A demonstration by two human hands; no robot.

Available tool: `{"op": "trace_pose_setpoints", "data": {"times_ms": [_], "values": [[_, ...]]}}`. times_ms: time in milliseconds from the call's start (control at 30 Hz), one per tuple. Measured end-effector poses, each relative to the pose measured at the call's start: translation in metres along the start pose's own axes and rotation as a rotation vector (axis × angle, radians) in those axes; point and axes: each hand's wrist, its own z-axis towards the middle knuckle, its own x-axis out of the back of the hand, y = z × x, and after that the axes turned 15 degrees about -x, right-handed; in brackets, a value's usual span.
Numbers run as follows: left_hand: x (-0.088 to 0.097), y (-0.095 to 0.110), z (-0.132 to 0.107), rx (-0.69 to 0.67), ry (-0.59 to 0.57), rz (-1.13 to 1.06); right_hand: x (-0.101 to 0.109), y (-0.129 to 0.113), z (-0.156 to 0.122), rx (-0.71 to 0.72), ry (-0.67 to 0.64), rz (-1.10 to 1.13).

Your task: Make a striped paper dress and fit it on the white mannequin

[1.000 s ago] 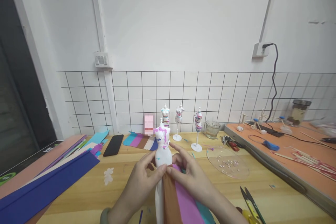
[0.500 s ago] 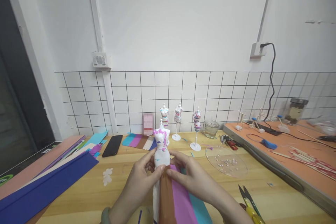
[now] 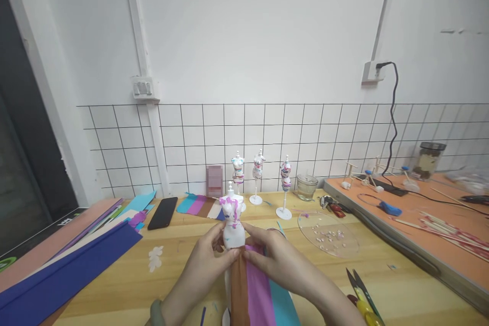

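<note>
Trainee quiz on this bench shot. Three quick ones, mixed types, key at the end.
1. Which object is between the left hand and right hand? A) phone B) dress form C) glass jar
2. True or false: the yellow-handled scissors lie on the wooden tabletop.
3. How many other dress forms stand behind the one at the hands?

Key:
1. B
2. True
3. Three: left one, middle one, right one

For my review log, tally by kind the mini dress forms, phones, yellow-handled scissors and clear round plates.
Mini dress forms: 4 (1 between left hand and right hand, 3 standing behind)
Phone: 1
Yellow-handled scissors: 1
Clear round plate: 1
Total: 7
</note>
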Motion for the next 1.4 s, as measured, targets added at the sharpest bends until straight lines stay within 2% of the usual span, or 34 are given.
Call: {"op": "trace_pose_setpoints", "data": {"times_ms": [167, 400, 567, 767, 900, 1067, 1200, 1400], "values": [[0.004, 0.001, -0.002, -0.023, -0.023, 0.166, 0.001, 0.012, 0.001, -0.043, 0.052, -0.147], [0.001, 0.003, -0.001, -0.001, -0.013, 0.049, 0.002, 0.025, 0.004, -0.161, 0.097, -0.184], [0.002, -0.005, 0.0, 0.012, 0.022, -0.154, -0.002, 0.02, 0.003, -0.111, 0.042, -0.226], [0.005, -0.005, 0.003, 0.003, -0.01, -0.266, 0.0, 0.008, -0.001, -0.054, 0.023, -0.272], [0.004, 0.0, 0.003, -0.001, -0.005, -0.288, 0.002, 0.005, -0.002, -0.025, 0.013, -0.27], [0.006, 0.001, 0.0, -0.01, 0.031, -0.28, 0.001, 0.003, -0.003, -0.07, 0.112, -0.278], [0.007, 0.0, 0.0, -0.023, 0.041, -0.288, -0.002, 0.001, -0.003, -0.097, 0.13, -0.287], [0.005, 0.001, 0.001, -0.035, 0.034, -0.262, -0.005, 0.0, -0.005, -0.052, 0.141, -0.286]]}}
